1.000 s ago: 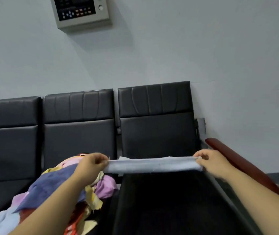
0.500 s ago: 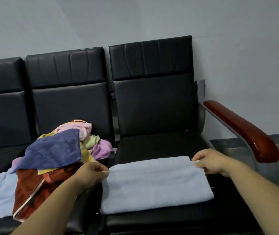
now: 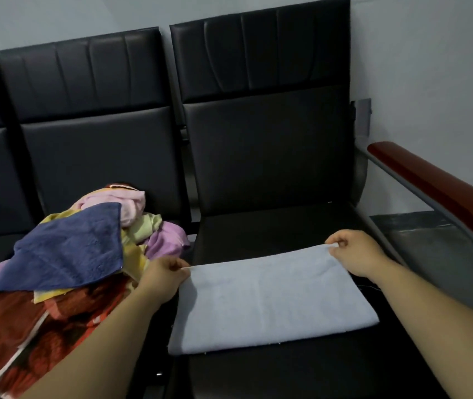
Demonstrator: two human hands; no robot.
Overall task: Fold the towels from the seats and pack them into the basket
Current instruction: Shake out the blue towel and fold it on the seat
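On the end black seat [image 3: 275, 226], spread flat as a tidy rectangle: pale blue towel [image 3: 267, 300], near edge lying close to the cushion's front. Pinching its far left corner with the left hand [image 3: 163, 279], thumb and curled fingers closed on the cloth. Pinching the far right corner with the right hand [image 3: 356, 253] (same sort of grip, fingertips clamped over the hem). Far edge running straight from one hand to the other; lifted off the cushion or resting on it, cannot tell. Both bare forearms reaching in from the bottom of the view.

Over on the neighbouring seat [image 3: 97, 168] to the left, heaped up: pile of unfolded towels [image 3: 131, 234]. Draped on top, a dark blue towel [image 3: 68, 254]; behind it, pink and pale yellow-green ones; spilling toward the front, a red patterned towel [image 3: 65, 326]. Left wrist just beside that heap, touching or not, hard to say.

Off to the right, at the bench's end: reddish-brown armrest [image 3: 442, 191]. Behind everything, plain grey wall [image 3: 431, 53].
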